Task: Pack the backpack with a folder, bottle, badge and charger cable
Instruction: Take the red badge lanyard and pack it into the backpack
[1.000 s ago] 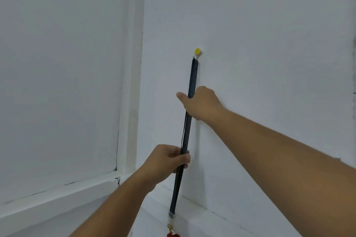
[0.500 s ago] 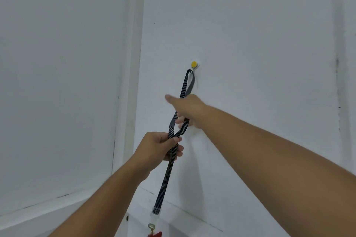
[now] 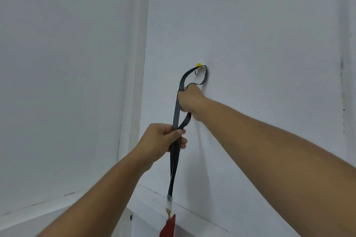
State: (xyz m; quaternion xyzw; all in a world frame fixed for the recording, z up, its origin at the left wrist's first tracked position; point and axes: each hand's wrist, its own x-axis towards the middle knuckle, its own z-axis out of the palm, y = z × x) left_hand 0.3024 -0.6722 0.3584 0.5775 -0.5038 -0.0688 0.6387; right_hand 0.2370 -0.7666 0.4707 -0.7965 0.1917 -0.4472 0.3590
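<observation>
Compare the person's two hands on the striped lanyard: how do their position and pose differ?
The right hand is higher, just below the wall hook, fist against the wall; the left hand is lower and clear of the wall. The right holds the lanyard's open loop; the left pinches both strands together. Both are shut on the lanyard.

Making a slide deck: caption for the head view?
Both hands, left hand and right hand, lift a striped lanyard off a yellow wall hook.

lanyard (image 3: 176, 121) looped beside wall hook (image 3: 196, 71) — badge (image 3: 169, 225) hanging below
</observation>
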